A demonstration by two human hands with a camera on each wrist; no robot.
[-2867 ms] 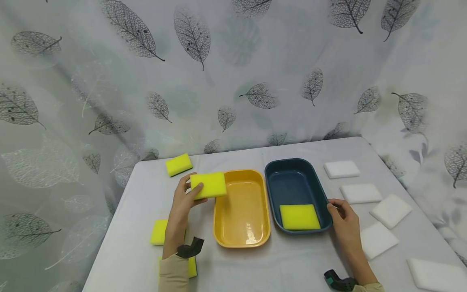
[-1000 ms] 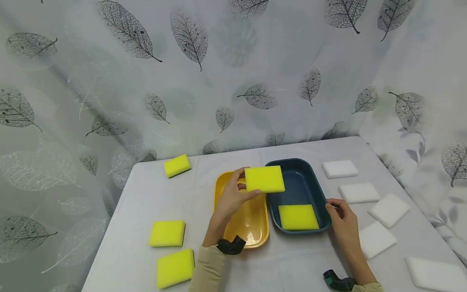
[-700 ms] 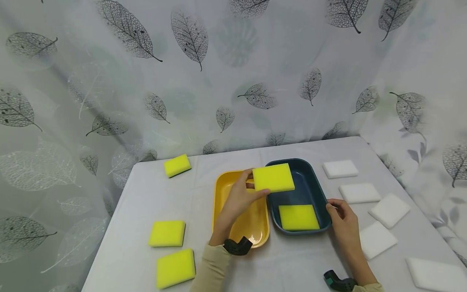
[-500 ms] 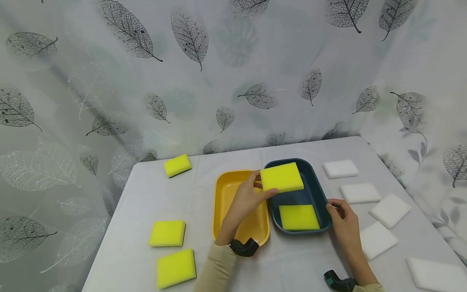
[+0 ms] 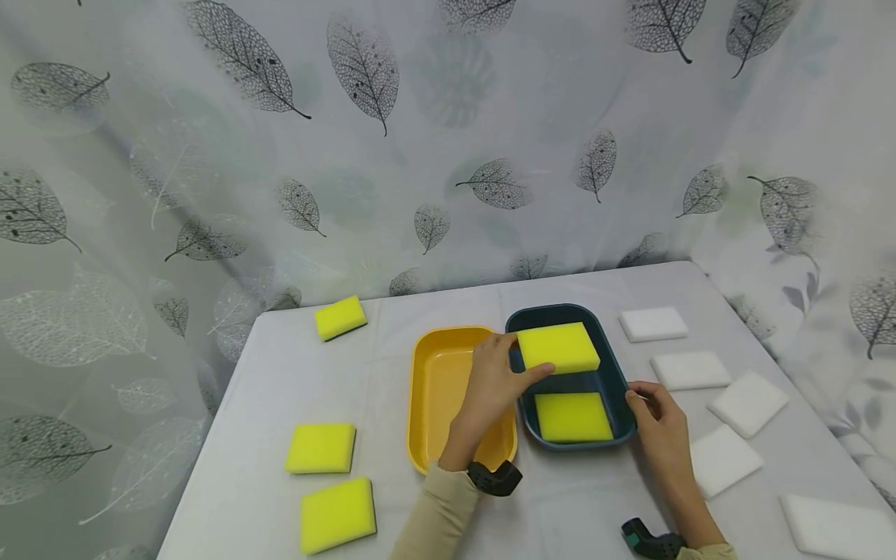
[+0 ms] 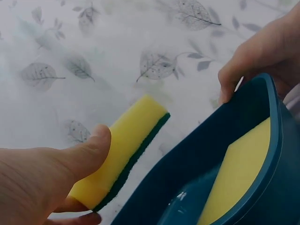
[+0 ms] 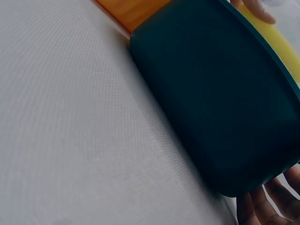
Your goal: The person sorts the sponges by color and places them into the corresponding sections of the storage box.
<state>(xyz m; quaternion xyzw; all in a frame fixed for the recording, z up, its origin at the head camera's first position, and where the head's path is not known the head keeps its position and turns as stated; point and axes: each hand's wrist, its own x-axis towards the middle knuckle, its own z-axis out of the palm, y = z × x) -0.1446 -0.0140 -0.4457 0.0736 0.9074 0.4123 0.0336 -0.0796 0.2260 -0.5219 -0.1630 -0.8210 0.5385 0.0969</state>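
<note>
My left hand (image 5: 493,381) pinches a yellow sponge (image 5: 558,348) between thumb and fingers, over the far half of the dark blue tray (image 5: 606,381). A green scouring layer shows along one side of that sponge in the left wrist view, where it looks tilted and apart from the tray wall (image 6: 187,154). Lying in the near end of the tray is another yellow sponge (image 5: 574,418). At the tray's right rim, near that end, my right hand (image 5: 661,424) grips the edge. The right wrist view shows its fingers (image 7: 265,206) against the tray's outside.
A yellow-orange tray (image 5: 441,389) stands left of the blue one, partly behind my left arm. Further left lie a far sponge (image 5: 341,317), a middle sponge (image 5: 320,449) and a near sponge (image 5: 338,516). Several white sponge-like blocks (image 5: 691,370) lie at the right.
The left hand has carried the sponge rightward from beside the yellow-orange tray, across it, to over the blue tray, and lately a little lower. The right hand stays at the rim.
</note>
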